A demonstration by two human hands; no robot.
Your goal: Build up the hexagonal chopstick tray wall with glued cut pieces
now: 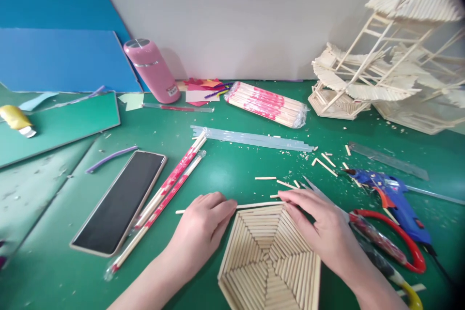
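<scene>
At the near table edge: a pale hexagonal panel of glued wooden sticks lies flat on the green mat.
Loose stick: 1 thin pale wooden stick is laid along the panel's far edge, between both hands.
Left hand: loosely curled, fingertips pressed on the stick's left part, nothing gripped.
Right hand: flattened, fingertips on the stick's right end and the panel corner.
Risk: uneven pressure could skew the stick off the edge; the blue glue gun just beside the right hand could be knocked.

My right hand hides part of the scissors and a corner of the hexagonal stick panel, whose lower edge the frame cuts off, as it does the stick tower at right and both my forearms.
</scene>
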